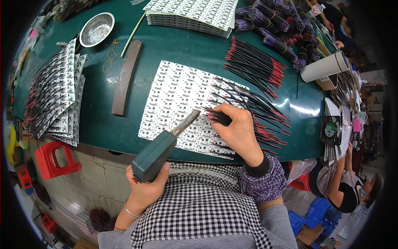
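My left hand (150, 187) is wrapped round a dark green soldering gun (155, 155). Its metal barrel points up and right over a white sheet of small circuit boards (174, 91) on the table. Between the fingers of my right hand (239, 128) is a bunch of black wires (220, 117) with red ends, close to the gun's tip. Several more black wires (265, 108) lie across the right part of the sheet and past its edge. Whether the tip touches a board cannot be made out.
On the green table (99, 124) are a brown bar (127, 79), a metal bowl (97, 30), rubber bands (108, 62), stacked board sheets (190, 16), wired sheets (62, 99), wire bundles (269, 16), a white tube (324, 67) and a small fan (331, 129). Another person (344, 186) sits at right.
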A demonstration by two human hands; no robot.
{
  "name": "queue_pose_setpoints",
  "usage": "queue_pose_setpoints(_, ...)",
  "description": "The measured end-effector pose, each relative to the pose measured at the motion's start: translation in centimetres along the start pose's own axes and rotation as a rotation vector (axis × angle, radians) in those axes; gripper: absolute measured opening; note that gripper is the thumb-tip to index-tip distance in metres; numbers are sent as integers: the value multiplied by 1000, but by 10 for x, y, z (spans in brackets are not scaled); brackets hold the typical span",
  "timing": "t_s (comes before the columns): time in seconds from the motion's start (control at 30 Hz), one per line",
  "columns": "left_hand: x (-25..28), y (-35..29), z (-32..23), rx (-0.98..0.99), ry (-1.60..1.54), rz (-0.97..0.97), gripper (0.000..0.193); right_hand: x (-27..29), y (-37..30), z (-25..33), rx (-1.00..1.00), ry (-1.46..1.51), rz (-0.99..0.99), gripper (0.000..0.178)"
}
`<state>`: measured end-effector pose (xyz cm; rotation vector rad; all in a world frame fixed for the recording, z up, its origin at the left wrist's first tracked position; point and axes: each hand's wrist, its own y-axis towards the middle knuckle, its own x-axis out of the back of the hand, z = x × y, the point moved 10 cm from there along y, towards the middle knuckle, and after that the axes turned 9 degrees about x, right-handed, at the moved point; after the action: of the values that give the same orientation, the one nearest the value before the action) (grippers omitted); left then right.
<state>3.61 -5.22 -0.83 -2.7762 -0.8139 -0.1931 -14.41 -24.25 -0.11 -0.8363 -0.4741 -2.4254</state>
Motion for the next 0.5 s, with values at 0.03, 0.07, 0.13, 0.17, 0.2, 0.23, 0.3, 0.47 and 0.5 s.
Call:
queue_pose_setpoints(0.03,-2,1,-1,-13,2,21,15,0,1,0,-1,0,1,25)
queue_pose_setpoints(0.07,-4,0,-3,-25,5,42,14,0,1,0,-11,-14,4,24)
queue_pose_setpoints(0.13,-4,-2,2,26,49,91,21,0,1,-1,-23,-28,7,24)
queue_pose_setpoints(0.17,-7,-3,7,76,93,141,28,0,1,-2,-23,-35,5,24)
queue_pose_setpoints(0.2,-9,-2,7,77,92,140,28,0,1,-2,-22,-43,5,23)
queue_pose_setpoints(0.23,-9,1,2,34,76,110,20,0,2,-1,-22,-43,6,23)
queue_pose_setpoints(0.3,-8,3,-3,-10,60,81,12,-1,2,-1,-23,-38,17,22)
queue_pose_setpoints(0.47,-11,6,-14,-37,100,83,10,-4,2,-3,-21,-52,34,20)
queue_pose_setpoints(0.5,-11,6,-14,-37,100,84,10,-4,2,-3,-15,-60,40,20)
